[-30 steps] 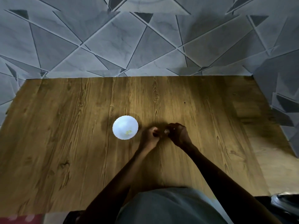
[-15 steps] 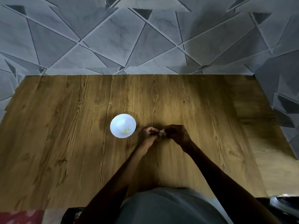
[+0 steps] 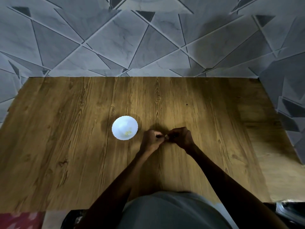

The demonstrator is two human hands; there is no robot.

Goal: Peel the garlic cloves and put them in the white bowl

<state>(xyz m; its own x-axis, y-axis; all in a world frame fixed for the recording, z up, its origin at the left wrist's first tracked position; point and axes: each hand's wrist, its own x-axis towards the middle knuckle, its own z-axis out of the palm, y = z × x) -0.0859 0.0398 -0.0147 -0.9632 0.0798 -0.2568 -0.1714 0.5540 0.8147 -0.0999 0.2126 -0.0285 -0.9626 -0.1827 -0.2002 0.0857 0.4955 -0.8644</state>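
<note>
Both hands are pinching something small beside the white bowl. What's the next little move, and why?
Probably pull skin away with the right hand while the left hand steadies the garlic clove: both pinch it above the table, right of the white bowl. How much skin remains is too small to tell.

The white bowl (image 3: pixel 119 124) stood upright on the wooden table (image 3: pixel 66 146). It was round with a finely scalloped rim, and sat left of both hands, near the left one but not touching it. On its floor, toward the near right side, lay a small cluster of pale yellow peeled cloves (image 3: pixel 128 133), too blurred to count. 1 more garlic clove (image 3: pixel 166 136), small and pale, was pinched between the fingertips of the left hand (image 3: pixel 151 140) and the right hand (image 3: pixel 181 137), right of the bowl.
</note>
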